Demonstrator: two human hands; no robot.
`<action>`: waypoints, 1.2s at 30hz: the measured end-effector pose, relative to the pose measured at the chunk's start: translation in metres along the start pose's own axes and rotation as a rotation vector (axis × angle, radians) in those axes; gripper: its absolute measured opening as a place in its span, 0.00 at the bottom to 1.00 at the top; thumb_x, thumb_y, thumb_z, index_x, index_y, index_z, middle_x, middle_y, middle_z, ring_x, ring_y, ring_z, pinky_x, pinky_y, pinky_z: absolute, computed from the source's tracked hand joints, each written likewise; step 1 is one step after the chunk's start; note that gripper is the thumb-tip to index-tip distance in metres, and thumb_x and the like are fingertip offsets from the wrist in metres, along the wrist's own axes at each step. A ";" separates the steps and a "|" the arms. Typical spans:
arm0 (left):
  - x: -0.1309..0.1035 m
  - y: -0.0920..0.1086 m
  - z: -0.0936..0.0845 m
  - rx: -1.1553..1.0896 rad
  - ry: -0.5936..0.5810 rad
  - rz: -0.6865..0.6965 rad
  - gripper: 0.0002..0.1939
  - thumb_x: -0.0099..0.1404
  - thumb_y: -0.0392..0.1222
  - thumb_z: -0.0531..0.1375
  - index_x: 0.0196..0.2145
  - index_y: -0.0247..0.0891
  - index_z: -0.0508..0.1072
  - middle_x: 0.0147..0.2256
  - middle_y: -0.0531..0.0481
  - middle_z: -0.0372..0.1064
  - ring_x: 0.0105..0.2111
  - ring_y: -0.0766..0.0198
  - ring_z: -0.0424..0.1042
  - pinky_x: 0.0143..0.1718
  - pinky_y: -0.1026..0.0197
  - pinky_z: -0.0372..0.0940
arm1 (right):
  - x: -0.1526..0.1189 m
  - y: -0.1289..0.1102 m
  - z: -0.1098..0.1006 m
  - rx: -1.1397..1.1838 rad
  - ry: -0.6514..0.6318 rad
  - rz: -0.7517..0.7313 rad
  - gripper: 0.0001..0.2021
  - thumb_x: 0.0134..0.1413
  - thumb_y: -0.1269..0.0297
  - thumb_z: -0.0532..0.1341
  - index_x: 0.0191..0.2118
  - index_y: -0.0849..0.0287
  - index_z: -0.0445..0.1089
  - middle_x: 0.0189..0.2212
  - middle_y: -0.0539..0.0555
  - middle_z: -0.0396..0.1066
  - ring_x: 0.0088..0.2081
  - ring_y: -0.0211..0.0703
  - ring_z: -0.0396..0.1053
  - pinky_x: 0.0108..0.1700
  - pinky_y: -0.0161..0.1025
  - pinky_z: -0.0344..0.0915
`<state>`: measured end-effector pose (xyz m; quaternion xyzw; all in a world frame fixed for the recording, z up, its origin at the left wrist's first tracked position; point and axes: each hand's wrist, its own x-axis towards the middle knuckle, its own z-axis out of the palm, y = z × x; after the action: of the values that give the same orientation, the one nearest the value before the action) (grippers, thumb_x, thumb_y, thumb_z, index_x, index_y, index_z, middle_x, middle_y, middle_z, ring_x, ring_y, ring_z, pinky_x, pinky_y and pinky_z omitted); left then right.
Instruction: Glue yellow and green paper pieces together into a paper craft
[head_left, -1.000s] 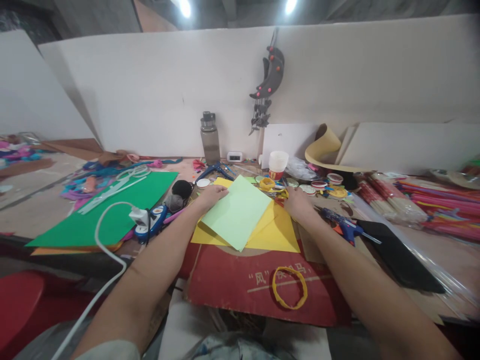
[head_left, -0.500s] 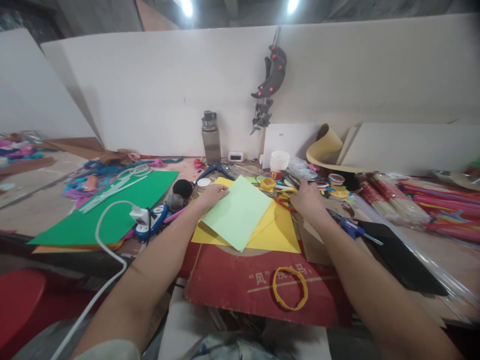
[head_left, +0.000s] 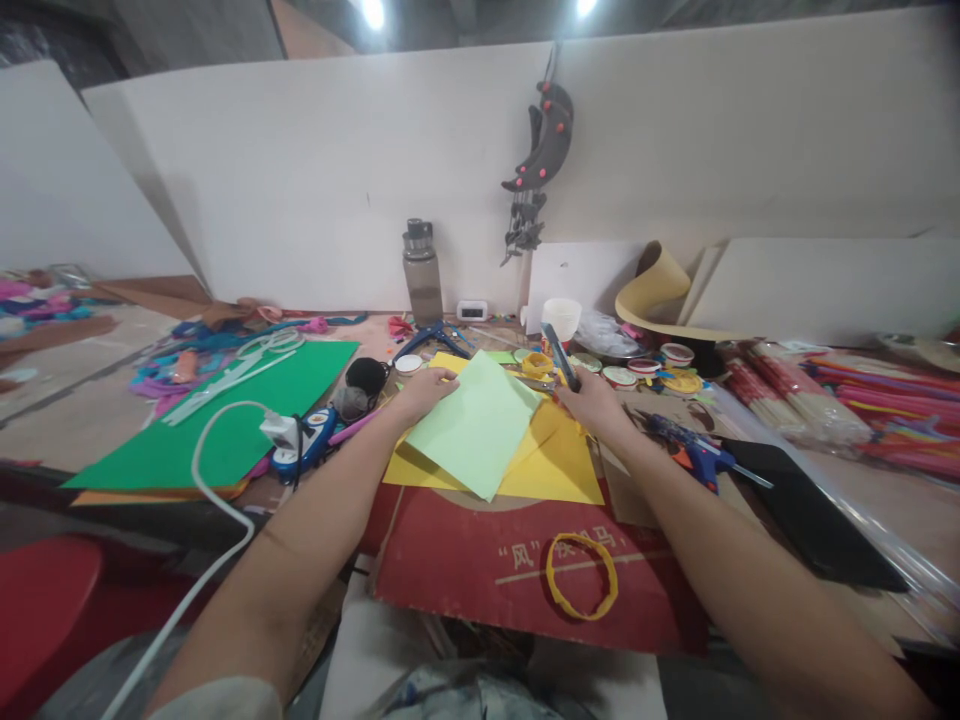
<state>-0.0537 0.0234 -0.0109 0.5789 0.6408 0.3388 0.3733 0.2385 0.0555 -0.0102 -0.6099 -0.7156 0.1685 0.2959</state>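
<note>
My left hand (head_left: pixel 426 392) is closed on the upper left edge of a light green sheet of paper (head_left: pixel 476 425), thumb on top. The sheet lies tilted over a yellow sheet (head_left: pixel 566 465). My right hand (head_left: pixel 592 400) is closed round a slim, dark grey, long tool (head_left: pixel 559 350) that points up and away; its exact kind is hard to make out. It is just right of the green sheet's right corner. Nearer to me, a yellow ring (head_left: pixel 582 618) lies on a red printed board (head_left: pixel 450 570), under the front of the yellow sheet.
A blue glue gun (head_left: pixel 701 462) and a black flat slab (head_left: pixel 802 510) lie right of my right forearm. Left are a green sheet (head_left: pixel 300 400) and a power strip (head_left: pixel 304 455) with a white cable. A bottle (head_left: pixel 424 275) and white cup (head_left: pixel 561 317) stand behind.
My right hand has drawn left and slightly nearer, bringing the dark tool upright out of the clutter, beside the green sheet. My left hand stays on the paper.
</note>
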 end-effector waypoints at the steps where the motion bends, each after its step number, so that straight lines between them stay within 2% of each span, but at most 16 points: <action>1: -0.001 0.001 0.000 -0.017 0.000 0.000 0.12 0.62 0.44 0.60 0.40 0.36 0.76 0.31 0.47 0.77 0.27 0.62 0.74 0.28 0.64 0.65 | 0.001 0.001 0.000 -0.024 -0.001 -0.004 0.20 0.51 0.60 0.60 0.49 0.60 0.68 0.36 0.57 0.74 0.37 0.49 0.70 0.41 0.40 0.64; 6: -0.007 0.009 -0.006 -0.121 -0.051 -0.002 0.16 0.60 0.47 0.62 0.43 0.36 0.76 0.32 0.48 0.77 0.26 0.63 0.73 0.28 0.63 0.66 | 0.004 0.008 -0.005 -0.131 -0.014 -0.007 0.22 0.54 0.60 0.60 0.54 0.61 0.65 0.40 0.60 0.74 0.42 0.52 0.70 0.45 0.42 0.63; 8: -0.010 0.012 -0.009 -0.089 -0.096 0.004 0.19 0.58 0.48 0.64 0.45 0.36 0.76 0.32 0.48 0.77 0.26 0.63 0.72 0.29 0.62 0.66 | 0.003 0.011 -0.007 -0.169 -0.018 -0.003 0.22 0.56 0.61 0.60 0.55 0.62 0.64 0.42 0.61 0.73 0.43 0.53 0.70 0.46 0.42 0.63; 10: -0.012 0.015 -0.011 0.026 -0.118 0.063 0.19 0.59 0.48 0.63 0.45 0.35 0.77 0.34 0.47 0.78 0.28 0.62 0.73 0.30 0.62 0.65 | 0.002 0.014 -0.008 -0.201 -0.022 0.004 0.21 0.58 0.63 0.57 0.56 0.63 0.63 0.43 0.63 0.73 0.44 0.53 0.70 0.46 0.42 0.62; 13: -0.011 0.018 -0.011 0.233 -0.109 0.224 0.16 0.61 0.44 0.60 0.44 0.36 0.79 0.40 0.46 0.78 0.35 0.60 0.73 0.34 0.63 0.64 | -0.001 0.015 -0.008 -0.275 -0.019 0.006 0.19 0.61 0.66 0.53 0.57 0.65 0.63 0.45 0.65 0.72 0.47 0.55 0.69 0.48 0.44 0.61; 16: -0.006 0.018 -0.008 0.388 -0.099 0.327 0.19 0.62 0.41 0.58 0.49 0.37 0.78 0.41 0.45 0.77 0.38 0.58 0.72 0.39 0.61 0.63 | -0.007 0.009 -0.010 -0.385 0.092 -0.017 0.21 0.61 0.64 0.56 0.58 0.64 0.64 0.52 0.69 0.67 0.54 0.63 0.62 0.53 0.53 0.58; 18: -0.003 0.018 -0.007 0.468 -0.081 0.380 0.21 0.62 0.41 0.58 0.53 0.37 0.76 0.39 0.45 0.76 0.37 0.58 0.71 0.40 0.60 0.63 | -0.012 -0.001 -0.013 -0.372 0.160 -0.136 0.23 0.60 0.60 0.59 0.60 0.62 0.65 0.58 0.69 0.62 0.58 0.66 0.57 0.56 0.58 0.56; 20: 0.000 0.018 -0.004 0.502 -0.046 0.438 0.23 0.62 0.39 0.58 0.55 0.38 0.75 0.40 0.45 0.75 0.38 0.57 0.71 0.43 0.58 0.63 | -0.017 -0.013 -0.014 -0.264 0.067 -0.378 0.24 0.61 0.59 0.59 0.61 0.58 0.64 0.61 0.65 0.61 0.61 0.62 0.55 0.60 0.58 0.54; 22: 0.001 0.018 -0.002 0.498 -0.019 0.491 0.23 0.61 0.37 0.60 0.54 0.38 0.74 0.44 0.45 0.74 0.44 0.56 0.70 0.49 0.56 0.62 | -0.023 -0.023 -0.011 -0.142 -0.166 -0.626 0.25 0.62 0.58 0.59 0.63 0.56 0.63 0.62 0.61 0.62 0.64 0.55 0.55 0.63 0.55 0.52; 24: 0.000 0.016 0.000 0.500 -0.009 0.535 0.23 0.60 0.36 0.61 0.54 0.38 0.74 0.48 0.44 0.73 0.50 0.55 0.68 0.56 0.54 0.59 | -0.027 -0.028 -0.006 -0.082 -0.406 -0.759 0.27 0.60 0.56 0.61 0.64 0.55 0.64 0.64 0.59 0.62 0.65 0.51 0.56 0.65 0.52 0.51; 26: -0.001 0.013 0.001 0.518 0.016 0.576 0.23 0.60 0.36 0.63 0.53 0.37 0.74 0.53 0.42 0.71 0.55 0.54 0.66 0.60 0.52 0.56 | -0.030 -0.027 0.000 -0.077 -0.561 -0.790 0.28 0.59 0.55 0.63 0.63 0.53 0.65 0.65 0.58 0.61 0.66 0.50 0.56 0.67 0.51 0.50; 28: -0.001 0.010 0.001 0.528 0.042 0.607 0.22 0.61 0.39 0.64 0.53 0.37 0.74 0.55 0.41 0.69 0.57 0.53 0.64 0.62 0.51 0.55 | -0.031 -0.024 0.003 -0.083 -0.640 -0.789 0.28 0.58 0.54 0.64 0.63 0.53 0.65 0.66 0.57 0.60 0.66 0.49 0.55 0.67 0.51 0.49; 32: 0.000 0.003 -0.002 0.531 0.004 0.611 0.19 0.64 0.43 0.63 0.52 0.37 0.74 0.53 0.41 0.71 0.57 0.53 0.64 0.62 0.50 0.55 | -0.029 -0.020 0.001 -0.098 -0.690 -0.771 0.32 0.54 0.54 0.67 0.64 0.53 0.64 0.67 0.57 0.56 0.68 0.49 0.53 0.69 0.50 0.46; 36: 0.000 0.004 -0.004 0.568 -0.021 0.550 0.19 0.64 0.44 0.62 0.51 0.38 0.75 0.52 0.43 0.73 0.54 0.54 0.67 0.58 0.52 0.59 | -0.027 -0.017 0.002 -0.082 -0.697 -0.780 0.33 0.52 0.53 0.68 0.63 0.55 0.66 0.67 0.58 0.56 0.68 0.51 0.53 0.68 0.50 0.48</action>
<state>-0.0548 0.0234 -0.0056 0.8127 0.5261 0.2295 0.1003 0.2264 0.0263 -0.0068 -0.2170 -0.9515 0.2103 0.0568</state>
